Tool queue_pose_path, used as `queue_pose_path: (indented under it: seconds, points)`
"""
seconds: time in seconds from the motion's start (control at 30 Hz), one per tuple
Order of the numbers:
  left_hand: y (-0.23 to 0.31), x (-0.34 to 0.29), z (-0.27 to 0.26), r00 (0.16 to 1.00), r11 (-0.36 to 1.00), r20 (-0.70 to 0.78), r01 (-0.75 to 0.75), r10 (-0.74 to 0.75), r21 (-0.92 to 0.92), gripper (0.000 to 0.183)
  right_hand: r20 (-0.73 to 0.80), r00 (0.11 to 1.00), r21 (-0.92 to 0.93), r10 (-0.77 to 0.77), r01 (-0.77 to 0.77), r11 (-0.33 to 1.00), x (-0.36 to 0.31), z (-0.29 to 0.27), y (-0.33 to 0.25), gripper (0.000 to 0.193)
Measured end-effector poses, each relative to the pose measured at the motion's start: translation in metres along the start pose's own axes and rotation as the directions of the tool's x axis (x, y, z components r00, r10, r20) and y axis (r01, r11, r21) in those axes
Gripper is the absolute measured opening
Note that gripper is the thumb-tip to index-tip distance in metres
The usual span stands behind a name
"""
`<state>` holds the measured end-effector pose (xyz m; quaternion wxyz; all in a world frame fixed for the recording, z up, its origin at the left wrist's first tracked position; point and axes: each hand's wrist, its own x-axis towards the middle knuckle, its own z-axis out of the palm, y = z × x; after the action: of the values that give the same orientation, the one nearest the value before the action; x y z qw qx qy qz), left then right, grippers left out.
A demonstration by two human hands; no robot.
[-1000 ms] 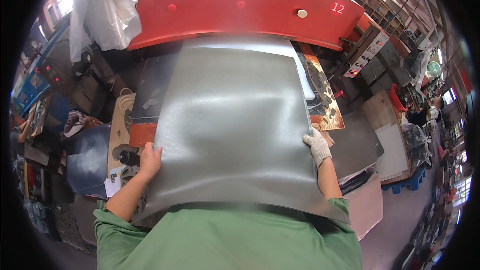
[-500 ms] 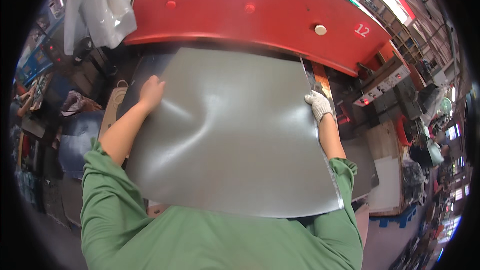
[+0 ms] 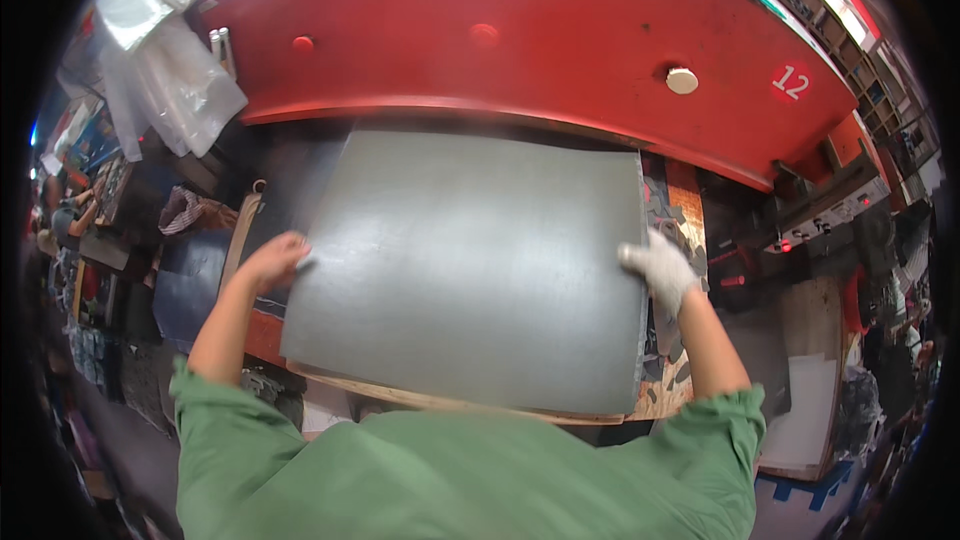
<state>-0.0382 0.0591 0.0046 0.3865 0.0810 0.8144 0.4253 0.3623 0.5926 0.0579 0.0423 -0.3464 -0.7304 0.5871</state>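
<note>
Under the red press (image 3: 520, 30), both hands clamp the flat grey sheet (image 3: 470, 260), long axis left-right.

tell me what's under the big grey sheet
The grey sheet lies on a wooden board, whose edge shows along the near side. Dark offcuts show past its right edge. What lies under its middle is covered. Both hands, left and right, hold its side edges.

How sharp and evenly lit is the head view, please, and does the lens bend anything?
Head view: the grey sheet is fairly sharp with a soft sheen across its middle; the left hand is slightly motion-blurred, the gloved right hand clearer; the red machine bows strongly from fisheye distortion; a black vignette rings the frame, and a bright light glares at top right.
</note>
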Motion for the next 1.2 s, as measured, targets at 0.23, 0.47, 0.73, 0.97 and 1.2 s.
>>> queue_pose_path:
  seconds: [0.23,0.47,0.73,0.97,1.2]
  points:
    - [-0.033,-0.029,0.046,0.806,0.812,-0.350,-0.254,0.478,0.525,0.035,-0.417,0.893,-0.609,-0.168,-0.138,0.781,-0.031,0.034,0.032,0.054]
    - [0.022,0.054,0.054,0.740,0.726,-0.421,-0.130,0.524,0.675,0.041,-0.392,0.914,-0.501,-0.107,-0.115,0.858,0.041,0.017,-0.016,0.058]
    - [0.008,0.030,0.078,0.756,0.648,-0.462,0.065,0.464,0.759,0.049,-0.508,0.855,-0.793,-0.105,-0.416,0.444,-0.044,0.079,0.005,0.060]
    - [-0.004,0.029,0.089,0.564,0.596,-0.521,0.063,0.641,0.801,0.048,-0.744,0.651,-0.516,-0.151,-0.415,0.749,-0.075,0.021,0.003,0.080]
    - [-0.027,0.047,0.079,0.478,0.625,-0.478,-0.214,0.737,0.750,0.047,-0.655,0.734,-0.499,0.177,-0.597,0.628,-0.017,0.007,0.032,0.119]
